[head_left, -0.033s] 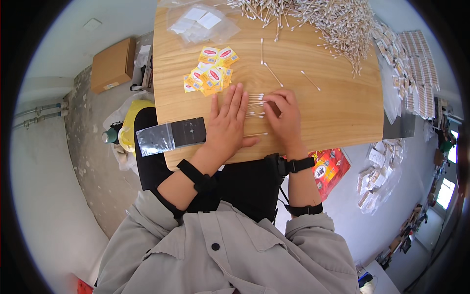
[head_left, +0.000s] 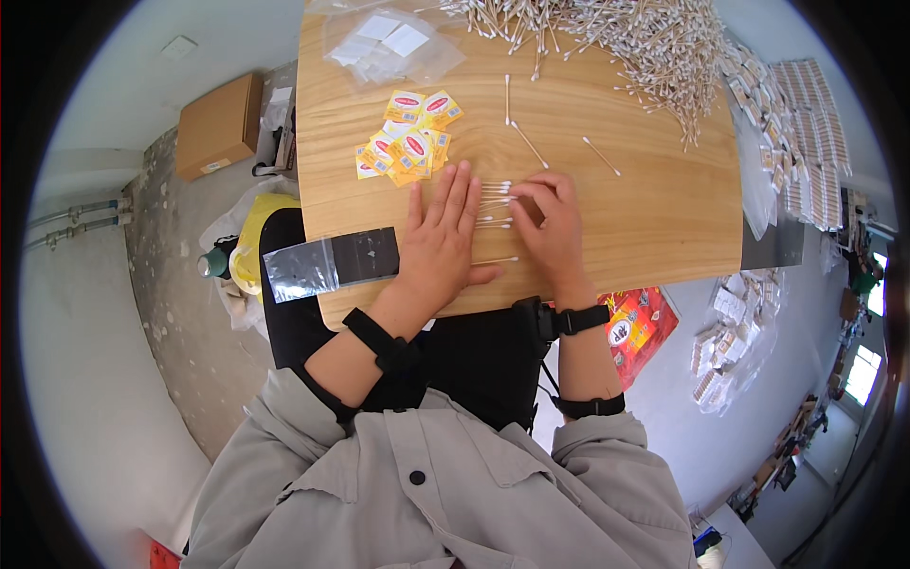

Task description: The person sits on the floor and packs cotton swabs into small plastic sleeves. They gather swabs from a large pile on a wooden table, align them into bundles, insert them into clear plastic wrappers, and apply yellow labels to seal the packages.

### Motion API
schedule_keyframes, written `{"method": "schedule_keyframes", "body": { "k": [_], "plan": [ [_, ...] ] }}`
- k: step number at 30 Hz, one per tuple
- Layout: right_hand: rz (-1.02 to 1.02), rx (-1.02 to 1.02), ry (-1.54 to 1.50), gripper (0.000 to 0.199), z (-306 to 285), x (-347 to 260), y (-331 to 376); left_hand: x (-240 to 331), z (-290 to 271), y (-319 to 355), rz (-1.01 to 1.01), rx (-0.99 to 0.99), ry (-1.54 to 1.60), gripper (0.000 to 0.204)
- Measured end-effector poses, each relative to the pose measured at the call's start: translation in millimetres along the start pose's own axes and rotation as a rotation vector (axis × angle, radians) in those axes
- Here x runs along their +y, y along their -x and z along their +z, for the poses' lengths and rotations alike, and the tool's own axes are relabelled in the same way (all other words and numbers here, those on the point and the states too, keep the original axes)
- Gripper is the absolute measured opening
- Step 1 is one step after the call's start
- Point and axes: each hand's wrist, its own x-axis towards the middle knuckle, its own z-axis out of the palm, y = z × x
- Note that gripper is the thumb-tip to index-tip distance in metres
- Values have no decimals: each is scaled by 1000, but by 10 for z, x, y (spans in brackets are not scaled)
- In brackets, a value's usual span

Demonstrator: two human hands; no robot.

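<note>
My left hand lies flat on the wooden table, fingers stretched out and thumb spread to the side. From beneath its fingers stick out several cotton swabs, their white tips pointing right. At those tips my right hand has its fingers curled, with thumb and forefinger closed on a swab end; the fingers partly cover it. One more swab lies by my left thumb. A clear and black plastic bag sits left of my left wrist, over the table edge. Yellow-and-white printed cards are heaped beyond my left fingertips.
A large pile of loose swabs covers the far right, and three single swabs lie in front of it. At the far left is a clear bag with white cards. Packed swab bundles stand off the table's right side.
</note>
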Motion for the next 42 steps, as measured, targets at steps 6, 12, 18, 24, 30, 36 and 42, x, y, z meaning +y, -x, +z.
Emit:
{"method": "schedule_keyframes", "body": {
  "k": [6,12,18,24,30,36,42],
  "plan": [
    [5,3,68,18,-18,16,15,2,-2,3,5,7,11,122],
    [54,11,79,18,-24,-8,-19,6,-5,-1,-6,-2,-22,119],
    [85,11,103,17,-17,-18,-40,5,0,8,-6,10,-13,118],
    [328,304,-345,21,155,-90,141,-14,-39,37,36,23,86,103],
    [357,335,-664,38,289,-137,257,-189,-74,123,56,96,207,93],
    [333,315,-787,52,398,42,309,-56,-46,323,-135,134,138,101],
    [394,269,-860,53,606,-247,254,117,108,209,-67,117,104,102]
  ]
}}
